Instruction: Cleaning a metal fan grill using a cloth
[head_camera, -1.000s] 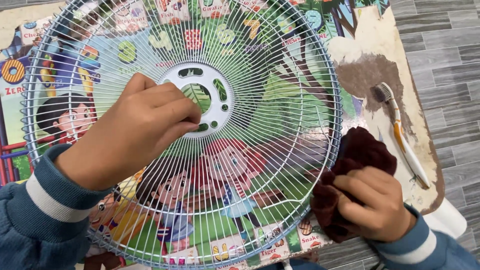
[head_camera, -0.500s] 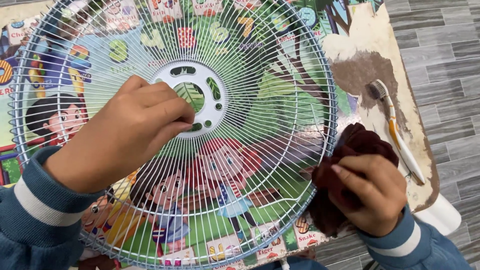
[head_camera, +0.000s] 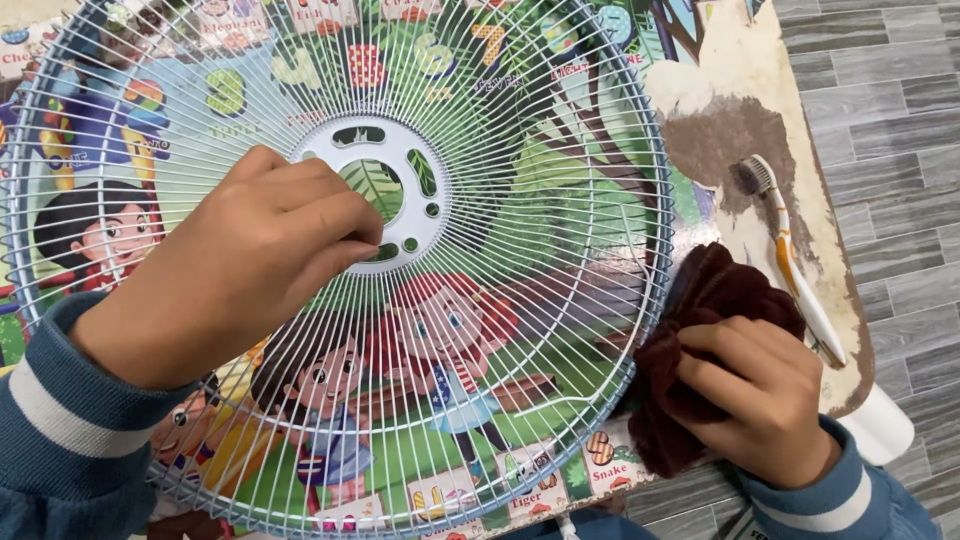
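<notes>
Against grille rim (head_camera: 655, 250), cloth (head_camera: 700, 330) in right hand (head_camera: 765, 400)

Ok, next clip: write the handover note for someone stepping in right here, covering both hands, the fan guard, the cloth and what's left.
Left hand: steadies the white wire fan guard, fingers at its centre hub.
Right hand: grips a bunched dark brown cloth, pressed against the guard's right rim.
Guard lies flat on a colourful picture mat; a toothbrush lies to the right on the mat's worn edge.
Done: cannot tell how much is wiped.
Left: probably the rest of the rim and spokes.
</notes>
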